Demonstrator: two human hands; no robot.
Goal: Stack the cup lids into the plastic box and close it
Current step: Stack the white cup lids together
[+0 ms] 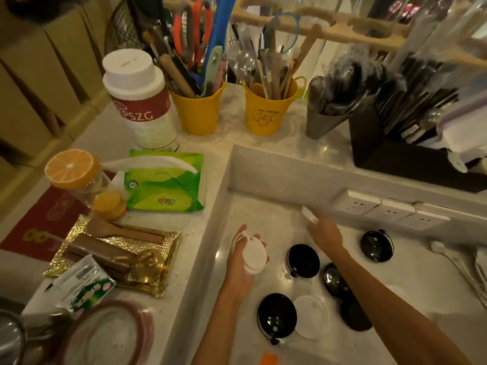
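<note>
biggest worry first: I'm not seeing the plastic box anywhere in this view, so I'm gathering lids with nowhere visible to put them. The lower counter point(263, 206) is holding the scattered stuff: black lids point(303, 260) lying flat and apart, plus a clear lid point(311, 316) just beside the nearest black one point(276, 314). If I'm stacking mixed kinds they probably aren't nesting, and the pile is tipping.

My left hand point(241, 262) is curling round a small stack of white lids point(254, 256), fingers wrapped loosely, edges sticking out past the thumb. Loose grip like that, one could be sliding off.

My right hand point(325, 231) is reaching toward the wall by the sockets point(382, 209), fingertips pinching something small and white point(308, 214), looks like a lid on edge but it's blurry.

Containers up top: two yellow buckets, one point(197, 111) crammed with tools and brushes, the other point(268, 111) with sticks and straws, and a black organizer point(395, 154) holding dark cutlery, sitting right above my reaching arm so I'm minding the elbow
</note>
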